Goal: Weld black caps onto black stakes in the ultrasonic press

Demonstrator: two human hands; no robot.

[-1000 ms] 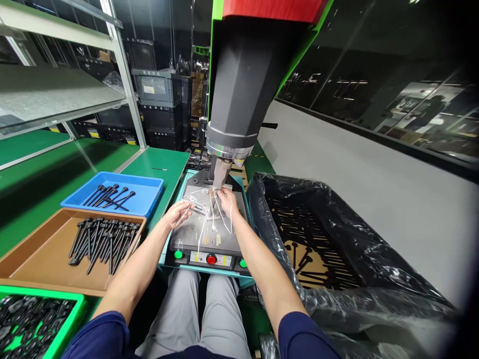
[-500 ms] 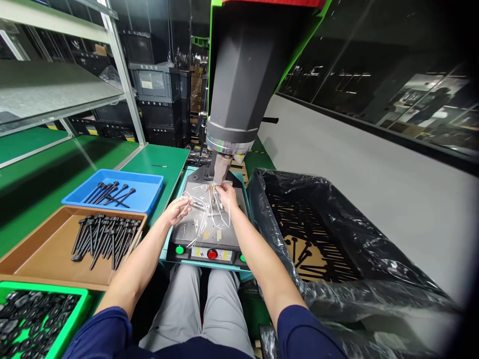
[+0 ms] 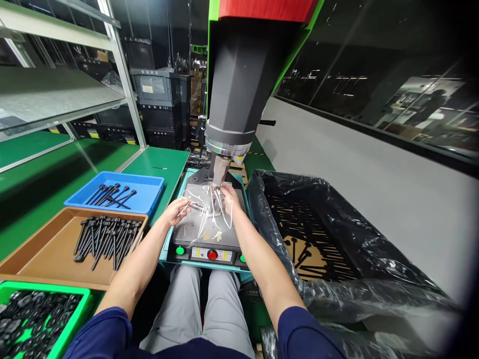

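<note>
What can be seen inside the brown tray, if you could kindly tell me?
The brown tray holds a pile of black round-headed rods towards its right side. Rods lower in the pile are partly covered by others, and the left forearm hides the near right corner.

Stacked crates [image 3: 159, 117] at back, sloping shelf [image 3: 56, 92] left, pale wall [image 3: 355, 174] right.

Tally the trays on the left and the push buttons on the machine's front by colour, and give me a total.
Blue tray: 1
Brown tray: 1
Green tray: 1
Green buttons: 2, one partly hidden
Red button: 1
Total: 6, made up of 3 trays and 3 buttons
</note>
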